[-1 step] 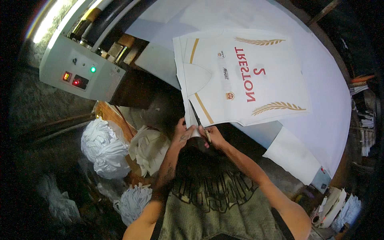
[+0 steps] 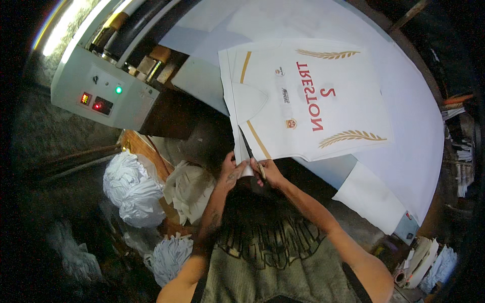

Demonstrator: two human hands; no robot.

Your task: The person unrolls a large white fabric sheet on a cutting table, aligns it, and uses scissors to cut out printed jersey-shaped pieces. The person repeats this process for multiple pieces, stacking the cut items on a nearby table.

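A white printed sheet (image 2: 353,101) with a jersey-shaped outline, mirrored red lettering, gold leaf sprigs and gold stripes lies on the pale table. Its near left corner hangs past the table's edge toward me. My left hand (image 2: 231,169) pinches the narrow strip at that corner between thumb and fingers. Beside it, my right hand (image 2: 272,174) is closed round the handles of a pair of scissors (image 2: 245,141). The dark blades point away from me, along the shoulder edge of the printed outline. My fingers partly cover the handles.
At the upper left stands a grey roller machine (image 2: 108,93) with lit displays and a green lamp. White bundles (image 2: 132,187) and a pale heap (image 2: 187,189) lie on the floor at left. A blank white sheet (image 2: 371,194) hangs over the table (image 2: 411,151) at right; rolls (image 2: 419,265) stand below.
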